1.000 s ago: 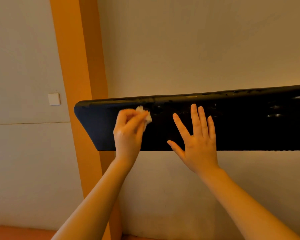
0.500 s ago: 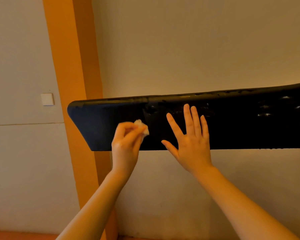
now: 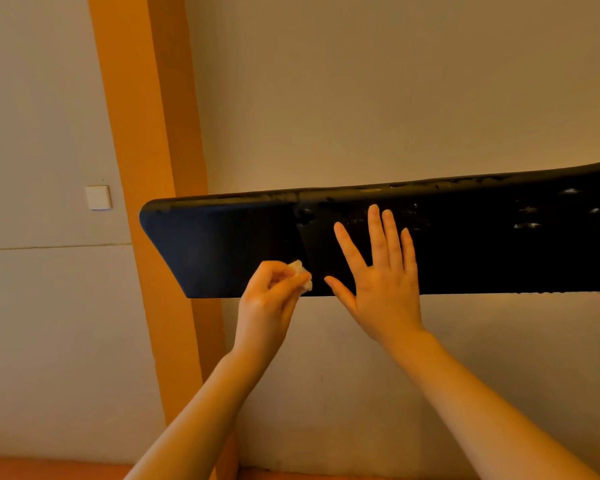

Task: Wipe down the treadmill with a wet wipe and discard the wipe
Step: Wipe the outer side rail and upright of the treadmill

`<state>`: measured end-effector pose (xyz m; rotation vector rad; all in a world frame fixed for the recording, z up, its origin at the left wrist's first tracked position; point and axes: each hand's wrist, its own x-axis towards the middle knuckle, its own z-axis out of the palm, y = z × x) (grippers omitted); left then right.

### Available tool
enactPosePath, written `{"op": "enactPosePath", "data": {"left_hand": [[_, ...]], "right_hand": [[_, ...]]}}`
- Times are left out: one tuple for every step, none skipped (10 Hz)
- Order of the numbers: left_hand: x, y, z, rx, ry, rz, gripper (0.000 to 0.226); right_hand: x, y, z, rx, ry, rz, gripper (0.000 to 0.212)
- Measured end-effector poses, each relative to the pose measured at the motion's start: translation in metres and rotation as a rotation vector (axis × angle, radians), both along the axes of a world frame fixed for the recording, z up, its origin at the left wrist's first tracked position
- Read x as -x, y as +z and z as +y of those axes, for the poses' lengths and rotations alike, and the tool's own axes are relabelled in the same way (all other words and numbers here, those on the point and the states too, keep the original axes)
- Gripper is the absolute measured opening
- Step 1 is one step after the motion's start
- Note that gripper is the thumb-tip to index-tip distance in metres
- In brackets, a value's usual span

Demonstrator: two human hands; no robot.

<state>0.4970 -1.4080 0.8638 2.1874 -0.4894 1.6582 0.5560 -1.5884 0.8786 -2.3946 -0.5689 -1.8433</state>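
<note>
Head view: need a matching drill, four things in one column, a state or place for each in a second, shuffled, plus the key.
Column 1:
1. left hand
2. right hand
3. wet wipe
4. wall switch

Column 2:
A. bunched up, white, at the black treadmill panel's lower edge
B. left of the orange pillar
C. fingers straight and spread, flat on the panel
D. fingers curled, pinching something

Pairs: 1-D, 2-C, 3-A, 4-B

orange pillar (image 3: 146, 202) at 10 o'clock; white wall switch (image 3: 98, 197) at 9; beige wall (image 3: 361, 98) 12; reddish floor (image 3: 32, 469) 7
</note>
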Motion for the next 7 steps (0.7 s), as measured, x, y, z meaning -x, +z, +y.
{"op": "enactPosePath", "data": {"left_hand": [[0.005,0.036,-0.004,0.100,-0.034,-0.099,0.022],[0.003,0.076,-0.001,0.259,-0.027,-0.242,0.019],[0.004,0.065,-0.001,0.187,-0.018,-0.198,0.016],[0.004,0.029,0.001,0.140,-0.075,0.048,0.024],[0.003,-0.001,0.001,0.086,-0.024,0.171,0.046],[0.003,0.028,0.002,-0.004,0.037,0.051,0.036],[0.006,0.071,0.004,0.126,0.014,-0.147,0.015]], "right_hand": [[0.003,0.001,0.000,-0.001,0.005,0.010,0.074],[0.003,0.001,-0.002,0.010,-0.001,0.006,0.077],[0.002,0.001,-0.003,0.015,-0.001,0.004,0.078],[0.004,0.001,-0.003,0.013,0.007,0.007,0.077],[0.007,0.001,-0.001,-0.011,0.017,0.015,0.075],[0.008,0.001,0.000,-0.007,0.012,0.019,0.075],[0.007,0.002,-0.006,-0.006,0.003,0.009,0.075]]}}
